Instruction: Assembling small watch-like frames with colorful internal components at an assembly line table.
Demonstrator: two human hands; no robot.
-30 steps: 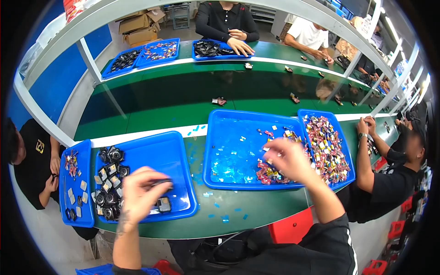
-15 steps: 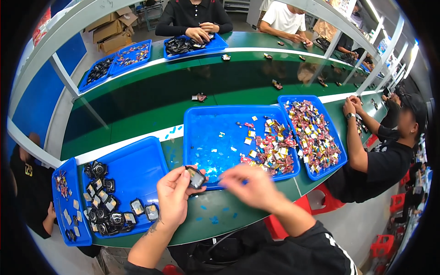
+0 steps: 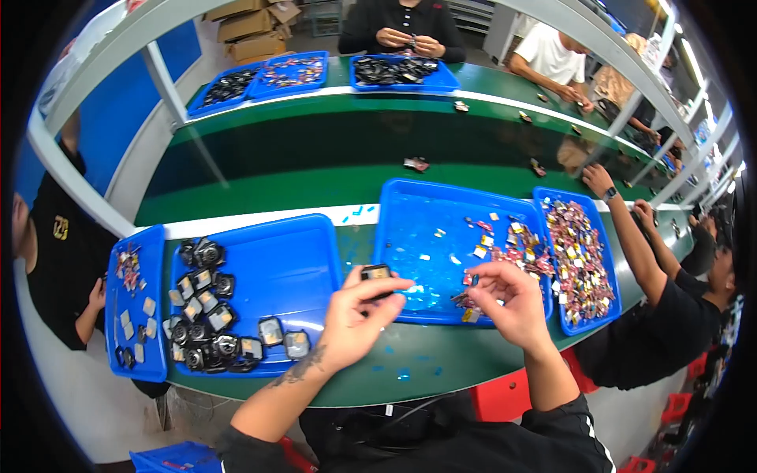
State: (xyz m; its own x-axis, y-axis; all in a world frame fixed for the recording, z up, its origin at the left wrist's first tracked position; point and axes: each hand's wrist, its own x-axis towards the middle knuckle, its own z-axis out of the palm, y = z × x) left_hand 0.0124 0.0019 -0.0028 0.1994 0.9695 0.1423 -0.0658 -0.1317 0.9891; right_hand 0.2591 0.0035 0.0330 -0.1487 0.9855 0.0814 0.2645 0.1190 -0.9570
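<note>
Currently, one black housing point(image 3: 377, 272) is gripped between the thumb and fingers of the left hand point(image 3: 356, 319), near the centre of the frame. Right of centre, the thumb and fingers of the right hand point(image 3: 512, 303) are held close together; whether anything is pinched there cannot be told. Four blue trays point(image 3: 276, 264) are spread across the middle: other black housings point(image 3: 225, 345) are piled in one at lower left, and small red-and-yellow parts point(image 3: 581, 260) are heaped in two at right. Three further trays point(image 3: 451, 80) are ranged along the top.
</note>
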